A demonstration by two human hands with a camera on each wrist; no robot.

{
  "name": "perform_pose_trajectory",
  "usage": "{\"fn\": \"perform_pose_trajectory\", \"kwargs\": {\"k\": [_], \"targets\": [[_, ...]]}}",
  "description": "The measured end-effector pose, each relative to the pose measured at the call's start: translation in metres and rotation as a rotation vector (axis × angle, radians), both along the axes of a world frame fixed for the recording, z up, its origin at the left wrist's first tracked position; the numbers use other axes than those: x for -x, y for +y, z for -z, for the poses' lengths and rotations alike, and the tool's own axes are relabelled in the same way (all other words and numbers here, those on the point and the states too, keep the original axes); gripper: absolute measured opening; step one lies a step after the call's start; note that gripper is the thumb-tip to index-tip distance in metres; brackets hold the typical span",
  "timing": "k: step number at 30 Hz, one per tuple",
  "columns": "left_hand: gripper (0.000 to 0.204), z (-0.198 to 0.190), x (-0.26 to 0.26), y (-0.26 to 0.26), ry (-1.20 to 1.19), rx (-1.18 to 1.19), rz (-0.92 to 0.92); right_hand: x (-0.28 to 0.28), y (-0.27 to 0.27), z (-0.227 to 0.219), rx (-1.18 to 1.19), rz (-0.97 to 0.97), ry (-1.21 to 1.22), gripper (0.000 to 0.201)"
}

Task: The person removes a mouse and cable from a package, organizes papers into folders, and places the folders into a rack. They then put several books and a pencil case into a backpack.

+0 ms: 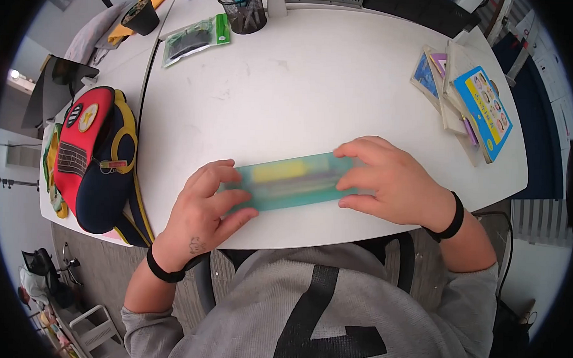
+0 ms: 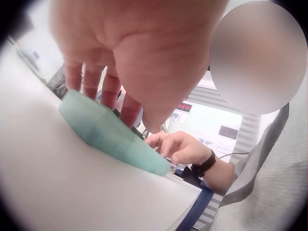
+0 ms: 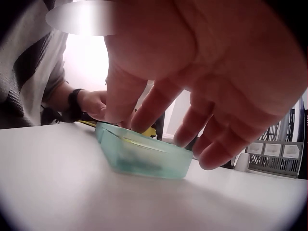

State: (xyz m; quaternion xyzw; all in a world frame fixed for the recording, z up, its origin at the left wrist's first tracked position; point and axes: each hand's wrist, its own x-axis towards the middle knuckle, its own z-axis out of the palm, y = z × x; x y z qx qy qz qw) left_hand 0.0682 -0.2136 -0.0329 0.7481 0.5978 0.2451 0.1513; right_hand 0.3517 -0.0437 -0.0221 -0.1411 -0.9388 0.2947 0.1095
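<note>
A translucent teal pencil case [image 1: 292, 201] lies lengthwise on the white table near its front edge. Through its lid show a yellow thing and darker long shapes, blurred. My left hand [image 1: 207, 198] is at the left end, fingertips on the case and thumb by its near edge. In the left wrist view its fingers reach down fairly straight to the case [image 2: 106, 134]. At the other end, my right hand [image 1: 394, 179] spreads its fingers over the lid's corner, thumb towards the near side. The right wrist view shows these fingers loosely extended across the case [image 3: 149, 161].
A red and navy backpack [image 1: 94, 163] stands on the left. At the back are a green plastic packet [image 1: 196, 40] and a mesh pen holder [image 1: 247, 16] with scissors. Several books [image 1: 484, 113] are piled at the right. The table's front edge [image 1: 297, 245] runs close to my body.
</note>
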Motion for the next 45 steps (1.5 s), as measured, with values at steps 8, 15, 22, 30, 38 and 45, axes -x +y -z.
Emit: {"fn": "perform_pose_trajectory", "kwargs": {"k": [8,15,22,30,38,45], "targets": [[0.026,-0.02,-0.012,0.017,0.072,0.122,-0.026,0.018,0.002,-0.007,-0.067,-0.029,-0.126,0.016],[0.026,-0.026,-0.013,0.027,0.08,0.224,0.015,0.033,-0.002,-0.033,-0.082,-0.031,-0.383,0.024],[0.028,-0.003,-0.005,0.006,-0.012,0.035,0.041,0.058,-0.05,-0.002,-0.359,-0.114,-0.11,0.077],[0.03,0.005,0.003,-0.005,0.121,-0.052,0.079,0.053,-0.032,0.006,-0.479,-0.172,-0.163,0.067],[0.06,-0.008,0.016,-0.02,0.036,0.114,-0.038,0.048,0.008,0.002,-0.467,-0.122,-0.169,0.058],[0.064,-0.003,0.022,-0.025,0.108,0.248,-0.075,0.07,0.127,0.012,-0.402,0.258,-0.356,0.058]]}}
